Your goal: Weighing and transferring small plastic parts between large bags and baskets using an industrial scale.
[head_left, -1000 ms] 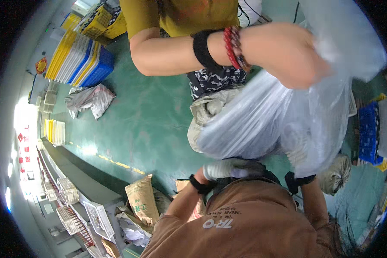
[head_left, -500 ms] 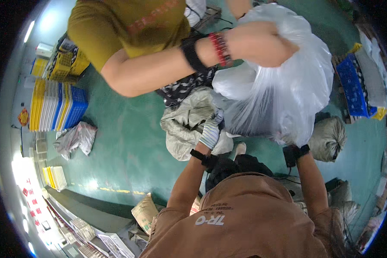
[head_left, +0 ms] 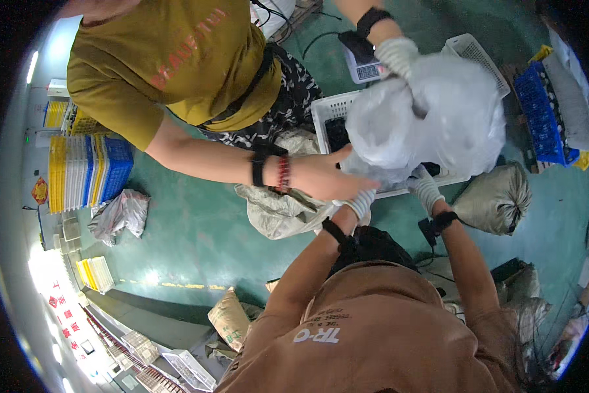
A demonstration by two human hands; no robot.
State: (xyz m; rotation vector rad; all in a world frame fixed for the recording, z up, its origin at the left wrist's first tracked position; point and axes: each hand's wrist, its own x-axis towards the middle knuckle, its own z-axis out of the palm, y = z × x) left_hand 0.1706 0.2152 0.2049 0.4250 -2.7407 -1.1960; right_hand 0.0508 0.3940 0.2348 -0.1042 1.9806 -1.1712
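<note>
Reaching over the near rim of the white crate [head_left: 321, 126], my right hand [head_left: 427, 190], in a striped pale glove, touches it with its fingers; from where I sit I cannot tell whether they are clamped on it. My left hand [head_left: 362, 202], gloved too, is close to the crate's near left corner, well apart from my right one. A co-worker's bare hand [head_left: 324, 178] crosses over it and hides most of its fingers, so I cannot tell whether it grips anything.

The cloudy plastic bag [head_left: 461, 124] bulges above the crate, covering most of its middle and right side and spilling past its right end. The co-worker's gloved hand [head_left: 399, 56] is against the bag on the crate's far side. Some dark contents [head_left: 338, 135] show inside the crate at its left end.

Around the crate, I see a loose pale sack [head_left: 285, 219] just beside it on the left and a tied sack [head_left: 497, 200] near its right end. Beyond it sit a small pale device with a display [head_left: 365, 69] and a second, white slatted basket [head_left: 483, 60]. Well to its right is a blue basket [head_left: 542, 121], and far off to its left stands a stack of yellow, white and blue crates [head_left: 88, 171]
</note>
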